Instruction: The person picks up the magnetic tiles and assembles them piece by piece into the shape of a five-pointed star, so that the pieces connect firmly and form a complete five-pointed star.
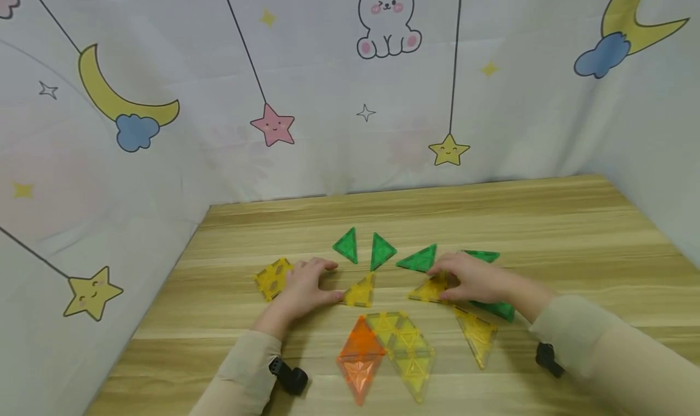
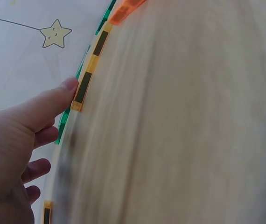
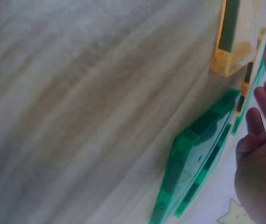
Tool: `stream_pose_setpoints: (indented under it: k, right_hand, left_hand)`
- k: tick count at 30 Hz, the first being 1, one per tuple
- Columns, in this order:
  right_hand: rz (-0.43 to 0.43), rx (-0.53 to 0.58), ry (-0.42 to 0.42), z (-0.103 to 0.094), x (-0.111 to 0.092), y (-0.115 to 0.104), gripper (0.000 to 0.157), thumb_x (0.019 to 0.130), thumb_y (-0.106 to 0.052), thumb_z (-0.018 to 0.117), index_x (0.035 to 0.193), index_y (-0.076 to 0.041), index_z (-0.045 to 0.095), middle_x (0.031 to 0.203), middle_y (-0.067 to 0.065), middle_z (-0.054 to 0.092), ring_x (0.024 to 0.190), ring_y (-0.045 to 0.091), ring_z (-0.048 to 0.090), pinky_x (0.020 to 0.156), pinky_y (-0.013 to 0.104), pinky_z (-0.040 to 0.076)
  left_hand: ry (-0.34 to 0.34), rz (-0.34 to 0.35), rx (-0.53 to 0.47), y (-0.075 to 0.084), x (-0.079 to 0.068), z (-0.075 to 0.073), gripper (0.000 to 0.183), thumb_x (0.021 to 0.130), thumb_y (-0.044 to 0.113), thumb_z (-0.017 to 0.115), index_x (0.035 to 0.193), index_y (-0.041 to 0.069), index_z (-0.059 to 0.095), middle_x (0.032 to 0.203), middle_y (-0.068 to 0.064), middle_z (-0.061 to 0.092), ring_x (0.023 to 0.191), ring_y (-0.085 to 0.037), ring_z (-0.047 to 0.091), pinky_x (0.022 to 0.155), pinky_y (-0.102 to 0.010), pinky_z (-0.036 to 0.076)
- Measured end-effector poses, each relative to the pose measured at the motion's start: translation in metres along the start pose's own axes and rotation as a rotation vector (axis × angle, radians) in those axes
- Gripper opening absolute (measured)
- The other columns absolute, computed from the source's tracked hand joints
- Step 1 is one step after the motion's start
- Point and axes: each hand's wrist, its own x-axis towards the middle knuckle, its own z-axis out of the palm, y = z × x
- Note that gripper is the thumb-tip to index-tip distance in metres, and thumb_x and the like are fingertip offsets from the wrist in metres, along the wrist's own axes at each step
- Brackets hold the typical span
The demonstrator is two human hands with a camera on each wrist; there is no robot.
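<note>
My left hand (image 1: 305,287) has its thumb at the left corner of a translucent yellow triangle tile (image 1: 361,292), fingers spread loosely. The left wrist view shows the thumb (image 2: 60,100) against the edge of that yellow tile (image 2: 83,86). My right hand (image 1: 473,277) reaches over a second yellow triangle tile (image 1: 426,291), thumb and fingertips resting at its right side. In the right wrist view the fingers of this hand (image 3: 263,154) are loosely bent beside the yellow tile's edge (image 3: 247,77). Green triangle tiles (image 1: 418,259) lie just beyond and partly under the right hand.
Two orange triangles (image 1: 361,358) join several yellow ones (image 1: 407,349) in a flat pattern at the front. Another yellow triangle (image 1: 477,336) lies right of it. A yellow tile with cut-outs (image 1: 271,279) sits left; two green triangles (image 1: 347,246) lie farther back on the wooden table (image 1: 262,221).
</note>
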Motion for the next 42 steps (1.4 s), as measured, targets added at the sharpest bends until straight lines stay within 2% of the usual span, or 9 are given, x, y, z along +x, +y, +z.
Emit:
stream_pose_setpoints:
  k: [6,13,17,20,24,28,32,38,42]
  right_hand:
    - [-0.007,-0.023,-0.004,0.002,0.000,0.000,0.039,0.087,-0.025,0.068,0.120,-0.008,0.060,0.121,0.006,0.056,0.112,0.029,0.049,0.094,0.050,0.037]
    - [0.003,-0.003,0.039,0.001,-0.003,0.002,0.032,0.086,-0.025,0.069,0.114,-0.011,0.062,0.117,0.003,0.056,0.108,0.025,0.050,0.088,0.045,0.042]
    - [0.007,-0.008,0.037,0.001,-0.004,0.003,0.031,0.086,-0.025,0.069,0.113,-0.012,0.061,0.115,0.002,0.056,0.106,0.024,0.051,0.087,0.043,0.043]
    - [0.000,-0.013,0.040,0.003,-0.004,0.003,0.030,0.086,-0.025,0.069,0.112,-0.011,0.062,0.114,0.002,0.056,0.106,0.024,0.051,0.087,0.043,0.043]
    - [-0.008,-0.016,0.050,0.003,-0.004,0.003,0.030,0.086,-0.025,0.069,0.112,-0.011,0.062,0.113,0.001,0.057,0.105,0.023,0.052,0.087,0.043,0.043]
    - [-0.008,-0.013,0.052,0.003,-0.005,0.004,0.031,0.086,-0.026,0.069,0.113,-0.011,0.063,0.113,0.000,0.057,0.105,0.023,0.052,0.088,0.043,0.043]
    - [-0.004,-0.008,0.062,0.003,-0.005,0.003,0.030,0.086,-0.026,0.069,0.111,-0.010,0.063,0.112,0.000,0.057,0.104,0.022,0.052,0.087,0.043,0.043]
    - [0.017,-0.002,0.082,0.002,0.004,-0.003,0.033,0.087,-0.025,0.068,0.113,-0.008,0.061,0.112,0.002,0.057,0.099,0.021,0.052,0.081,0.039,0.044]
    - [0.018,0.004,0.088,0.002,0.014,-0.008,0.036,0.088,-0.028,0.066,0.117,-0.007,0.061,0.114,0.003,0.057,0.098,0.022,0.053,0.080,0.039,0.045]
  left_hand:
    - [0.056,-0.032,0.073,-0.008,-0.005,-0.009,0.060,0.074,0.039,0.079,0.124,0.013,0.058,0.126,-0.006,0.055,0.113,-0.032,0.043,0.089,-0.053,0.027]
    - [0.140,-0.022,-0.007,-0.004,-0.010,-0.009,0.040,0.078,0.029,0.076,0.112,0.012,0.064,0.111,-0.004,0.061,0.107,-0.031,0.049,0.089,-0.054,0.032]
    - [0.108,0.004,-0.046,0.005,-0.009,-0.003,0.036,0.077,0.030,0.077,0.106,0.013,0.064,0.103,-0.002,0.061,0.103,-0.029,0.050,0.086,-0.051,0.033]
    - [0.069,0.000,-0.026,0.008,-0.008,0.001,0.034,0.077,0.033,0.077,0.102,0.014,0.064,0.100,0.001,0.060,0.100,-0.026,0.050,0.083,-0.046,0.033]
    - [0.044,-0.014,0.006,0.006,-0.008,0.000,0.029,0.077,0.033,0.077,0.097,0.016,0.064,0.087,0.005,0.056,0.086,-0.020,0.048,0.076,-0.040,0.032]
    - [0.031,0.006,-0.026,0.000,-0.010,-0.002,0.021,0.079,0.025,0.077,0.094,0.015,0.066,0.073,0.006,0.050,0.072,-0.013,0.045,0.072,-0.038,0.033]
    - [0.050,0.018,-0.065,-0.004,-0.013,-0.004,0.024,0.078,0.018,0.077,0.099,0.010,0.067,0.078,0.006,0.054,0.074,-0.011,0.049,0.074,-0.037,0.038]
    - [0.084,-0.021,0.001,-0.007,-0.018,-0.008,0.032,0.078,0.015,0.075,0.109,0.014,0.068,0.090,0.008,0.062,0.088,-0.018,0.051,0.076,-0.042,0.029]
    - [0.084,-0.025,0.010,-0.006,-0.020,-0.010,0.034,0.078,0.006,0.069,0.111,0.016,0.067,0.096,0.008,0.064,0.096,-0.022,0.051,0.078,-0.044,0.028]
